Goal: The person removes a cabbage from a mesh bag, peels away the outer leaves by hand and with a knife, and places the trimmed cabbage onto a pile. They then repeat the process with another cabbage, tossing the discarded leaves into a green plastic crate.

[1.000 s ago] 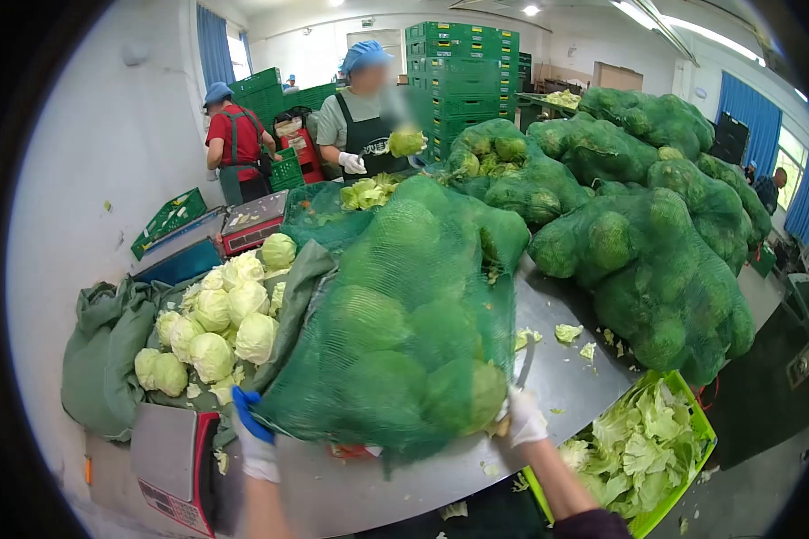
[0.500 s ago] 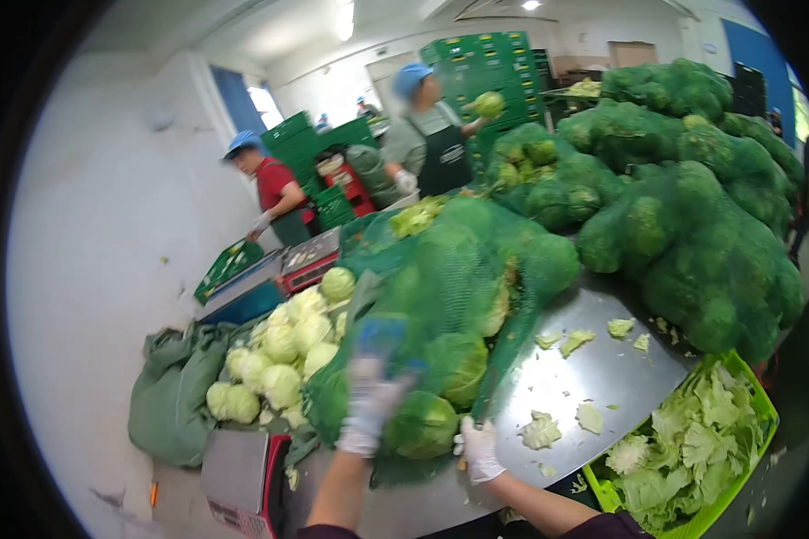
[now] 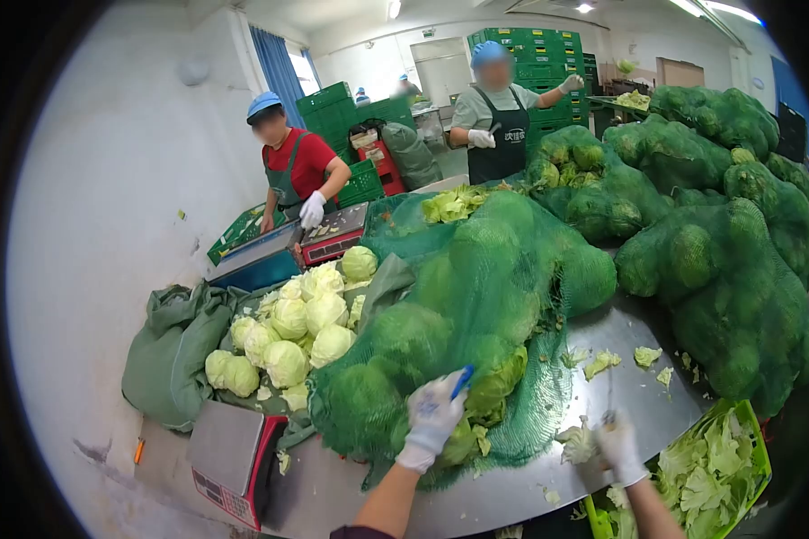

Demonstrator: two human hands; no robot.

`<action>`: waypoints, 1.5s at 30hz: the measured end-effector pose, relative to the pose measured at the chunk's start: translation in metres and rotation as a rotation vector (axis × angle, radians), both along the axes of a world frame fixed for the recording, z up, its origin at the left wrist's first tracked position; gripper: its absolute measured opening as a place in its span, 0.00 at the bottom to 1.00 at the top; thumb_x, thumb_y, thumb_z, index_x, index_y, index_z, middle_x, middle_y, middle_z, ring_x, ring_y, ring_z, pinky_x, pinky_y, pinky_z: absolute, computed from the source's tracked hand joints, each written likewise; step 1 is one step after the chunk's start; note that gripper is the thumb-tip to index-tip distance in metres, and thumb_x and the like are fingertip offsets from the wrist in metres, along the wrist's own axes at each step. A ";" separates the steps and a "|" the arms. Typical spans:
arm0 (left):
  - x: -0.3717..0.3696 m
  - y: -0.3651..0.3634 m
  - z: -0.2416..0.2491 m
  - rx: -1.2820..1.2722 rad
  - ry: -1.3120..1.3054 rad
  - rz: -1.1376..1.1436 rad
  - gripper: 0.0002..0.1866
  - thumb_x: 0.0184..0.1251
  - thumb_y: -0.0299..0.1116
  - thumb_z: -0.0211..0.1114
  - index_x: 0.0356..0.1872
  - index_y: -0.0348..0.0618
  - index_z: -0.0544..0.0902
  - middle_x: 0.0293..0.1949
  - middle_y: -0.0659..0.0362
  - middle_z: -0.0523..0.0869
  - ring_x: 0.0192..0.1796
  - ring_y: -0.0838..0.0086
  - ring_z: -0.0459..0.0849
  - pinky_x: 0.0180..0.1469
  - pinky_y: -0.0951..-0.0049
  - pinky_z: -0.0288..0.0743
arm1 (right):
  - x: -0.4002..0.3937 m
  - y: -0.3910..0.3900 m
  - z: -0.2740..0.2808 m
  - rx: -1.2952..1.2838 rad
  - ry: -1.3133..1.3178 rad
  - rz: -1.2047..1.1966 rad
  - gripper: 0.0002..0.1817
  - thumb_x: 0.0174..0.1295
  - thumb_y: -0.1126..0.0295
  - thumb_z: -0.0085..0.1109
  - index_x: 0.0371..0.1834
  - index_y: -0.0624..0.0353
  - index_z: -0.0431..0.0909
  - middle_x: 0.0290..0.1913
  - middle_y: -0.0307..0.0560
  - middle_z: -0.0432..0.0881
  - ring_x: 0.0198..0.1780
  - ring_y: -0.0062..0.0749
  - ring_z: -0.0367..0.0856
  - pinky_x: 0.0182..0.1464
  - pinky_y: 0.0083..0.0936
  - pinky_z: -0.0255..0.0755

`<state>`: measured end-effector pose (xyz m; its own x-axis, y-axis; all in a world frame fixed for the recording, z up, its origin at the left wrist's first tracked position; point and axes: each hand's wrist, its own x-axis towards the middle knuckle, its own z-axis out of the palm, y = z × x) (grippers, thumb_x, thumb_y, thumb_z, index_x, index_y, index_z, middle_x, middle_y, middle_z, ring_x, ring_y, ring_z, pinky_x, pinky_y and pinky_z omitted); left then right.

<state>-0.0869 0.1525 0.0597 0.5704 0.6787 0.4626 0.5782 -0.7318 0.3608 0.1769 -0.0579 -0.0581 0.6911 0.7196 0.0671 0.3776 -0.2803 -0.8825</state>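
My left hand (image 3: 436, 415), in a white glove, presses on a green net bag (image 3: 422, 332) full of cabbages, its fingers closed on the mesh. A blue strip shows at its fingertips; whether it is glove or object I cannot tell. Leafy cabbage (image 3: 499, 386) shows at the bag's near edge. To the right, my right hand (image 3: 620, 446), gloved and motion-blurred, is closed above the steel table (image 3: 557, 494), apart from the bag. A thin, blurred thing sticks up from it, beside a loose leaf (image 3: 577, 442).
Trimmed cabbages (image 3: 288, 364) and a scale (image 3: 229, 458) lie left. A bright green crate (image 3: 757, 449) of leaves stands at the lower right, below more net bags (image 3: 719, 287). Two co-workers (image 3: 301, 171) (image 3: 499, 117) stand beyond the table.
My left hand has moved right across the net bag and closed. My right hand has moved right, away from the bag's near edge. The co-workers have turned, and one's held cabbage is gone.
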 end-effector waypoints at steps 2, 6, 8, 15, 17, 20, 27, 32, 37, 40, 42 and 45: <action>-0.022 -0.003 -0.006 -0.214 -0.348 -0.019 0.17 0.53 0.30 0.66 0.47 0.44 0.82 0.36 0.49 0.86 0.36 0.57 0.85 0.39 0.64 0.77 | 0.011 0.017 0.093 0.150 0.359 0.092 0.11 0.64 0.72 0.52 0.48 0.62 0.69 0.22 0.40 0.76 0.20 0.20 0.73 0.22 0.20 0.69; -0.059 -0.017 -0.026 -0.133 -0.426 -0.089 0.16 0.51 0.27 0.65 0.43 0.37 0.82 0.34 0.47 0.86 0.34 0.55 0.85 0.37 0.63 0.77 | 0.087 0.085 0.110 0.071 -0.619 0.207 0.25 0.67 0.64 0.47 0.67 0.57 0.63 0.29 0.61 0.80 0.29 0.50 0.80 0.33 0.38 0.73; -0.082 -0.019 -0.038 -0.097 -0.393 -0.092 0.16 0.52 0.30 0.63 0.42 0.33 0.81 0.33 0.47 0.86 0.31 0.57 0.84 0.38 0.62 0.77 | 0.125 0.141 0.107 -0.003 -0.626 0.130 0.21 0.67 0.62 0.47 0.61 0.57 0.68 0.31 0.65 0.79 0.35 0.59 0.78 0.36 0.46 0.71; -0.097 -0.043 -0.038 -0.034 -0.236 0.010 0.16 0.52 0.35 0.65 0.42 0.42 0.84 0.40 0.50 0.83 0.44 0.53 0.79 0.52 0.56 0.70 | 0.151 0.307 0.173 -0.349 -0.367 0.052 0.24 0.69 0.54 0.42 0.38 0.65 0.79 0.35 0.59 0.84 0.39 0.53 0.83 0.43 0.40 0.75; -0.096 -0.039 -0.037 0.045 -0.263 0.004 0.15 0.53 0.37 0.64 0.40 0.40 0.84 0.36 0.50 0.83 0.40 0.52 0.80 0.48 0.55 0.72 | 0.152 0.335 0.168 -0.342 -0.441 0.044 0.23 0.69 0.54 0.41 0.39 0.63 0.81 0.36 0.56 0.84 0.40 0.52 0.83 0.45 0.41 0.74; -0.093 -0.034 -0.031 0.074 -0.291 -0.059 0.16 0.57 0.41 0.62 0.38 0.38 0.83 0.32 0.48 0.83 0.34 0.50 0.80 0.41 0.55 0.73 | 0.141 0.347 0.170 -0.370 -0.460 0.196 0.22 0.70 0.55 0.41 0.34 0.61 0.79 0.29 0.50 0.81 0.32 0.40 0.80 0.36 0.34 0.72; -0.110 -0.033 -0.070 0.087 -0.375 0.107 0.20 0.56 0.42 0.67 0.44 0.38 0.82 0.40 0.50 0.84 0.44 0.54 0.81 0.52 0.56 0.71 | 0.127 0.250 0.215 -0.706 -0.191 0.387 0.22 0.65 0.59 0.38 0.24 0.62 0.76 0.19 0.44 0.77 0.18 0.32 0.75 0.21 0.31 0.68; -0.121 -0.022 -0.078 0.243 -0.458 0.149 0.24 0.67 0.49 0.55 0.47 0.34 0.79 0.38 0.48 0.83 0.40 0.55 0.80 0.46 0.57 0.73 | 0.102 0.182 0.222 -0.743 -0.129 0.500 0.19 0.63 0.60 0.42 0.25 0.64 0.77 0.17 0.44 0.77 0.15 0.29 0.74 0.16 0.30 0.69; -0.114 -0.021 -0.083 0.371 -0.534 0.167 0.25 0.67 0.49 0.54 0.46 0.33 0.79 0.37 0.48 0.84 0.37 0.56 0.81 0.42 0.59 0.74 | 0.129 0.167 0.246 -0.771 -0.284 0.496 0.26 0.67 0.56 0.43 0.20 0.65 0.77 0.16 0.45 0.76 0.12 0.27 0.71 0.14 0.27 0.66; -0.111 -0.019 -0.073 0.485 -0.479 0.212 0.24 0.66 0.48 0.55 0.45 0.31 0.78 0.34 0.48 0.86 0.29 0.57 0.81 0.35 0.63 0.75 | 0.137 0.214 0.235 -0.573 -0.300 0.428 0.26 0.68 0.56 0.42 0.18 0.66 0.74 0.15 0.46 0.76 0.15 0.30 0.74 0.17 0.30 0.67; -0.106 -0.020 -0.059 0.299 -0.532 0.075 0.24 0.65 0.46 0.56 0.44 0.29 0.79 0.34 0.47 0.87 0.24 0.60 0.80 0.30 0.66 0.73 | 0.123 0.252 0.232 -0.429 -0.137 0.283 0.23 0.67 0.58 0.44 0.20 0.63 0.75 0.16 0.46 0.77 0.16 0.30 0.75 0.19 0.31 0.66; -0.106 -0.025 -0.051 0.277 -0.491 0.099 0.23 0.64 0.44 0.55 0.42 0.28 0.79 0.37 0.45 0.87 0.25 0.61 0.80 0.30 0.67 0.73 | 0.134 0.313 0.199 -0.480 -0.038 0.258 0.18 0.64 0.61 0.48 0.21 0.61 0.76 0.17 0.45 0.77 0.16 0.29 0.75 0.19 0.32 0.65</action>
<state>-0.1926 0.1279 0.0084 0.1835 0.5331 0.8259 0.4614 -0.7886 0.4065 0.3109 0.2555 0.1406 0.4911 0.8216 -0.2894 0.5164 -0.5421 -0.6629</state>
